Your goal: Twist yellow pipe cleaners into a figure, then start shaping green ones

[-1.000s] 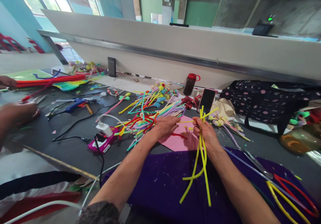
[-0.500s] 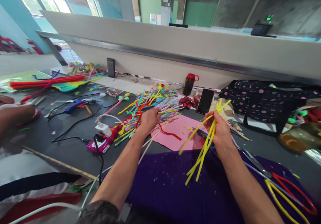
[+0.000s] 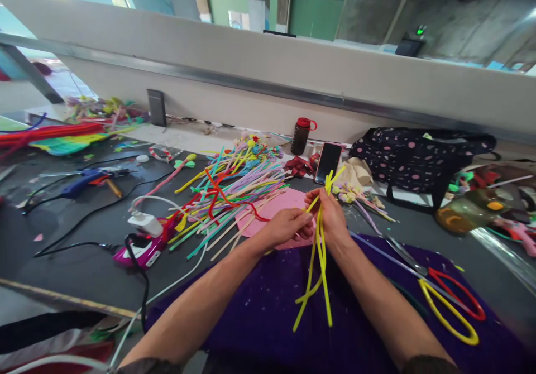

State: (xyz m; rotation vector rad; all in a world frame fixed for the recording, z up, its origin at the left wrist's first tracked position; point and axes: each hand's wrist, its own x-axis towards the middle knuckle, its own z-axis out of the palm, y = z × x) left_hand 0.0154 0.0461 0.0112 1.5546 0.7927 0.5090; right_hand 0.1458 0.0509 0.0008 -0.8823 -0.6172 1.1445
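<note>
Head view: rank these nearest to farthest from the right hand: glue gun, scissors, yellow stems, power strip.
1. Yellow stems: held in the right hand.
2. Scissors: to its right.
3. Power strip: to its left.
4. Glue gun: farther left still.

L hand (image 3: 288, 228) & R hand (image 3: 333, 215): both bare. L forearm (image 3: 209, 284) & R forearm (image 3: 372, 293) also bare, approx. to elbow. 2 dk sleeves: L sleeve (image 3: 153, 366), grey-brn, uneven edge; R sleeve (image 3: 431, 364), rounded edge. Fabric detail unclear, mostly cut off at btm.
</note>
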